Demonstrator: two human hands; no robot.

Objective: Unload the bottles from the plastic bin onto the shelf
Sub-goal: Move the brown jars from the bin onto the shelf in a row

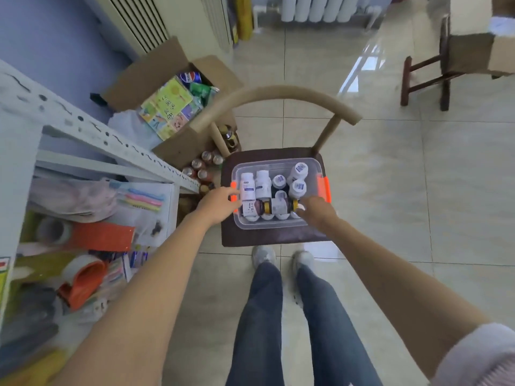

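Pepsi logo — can [187, 77] in cardboard box [156, 79]

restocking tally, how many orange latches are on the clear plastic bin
2. One orange latch is on the clear plastic bin's right end, fully visible; the other orange latch is on its left end, partly covered by the left hand.

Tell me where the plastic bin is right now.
The bin sits on the chair seat at centre frame, just right of the shelf, with the left hand and right hand at its near corners.
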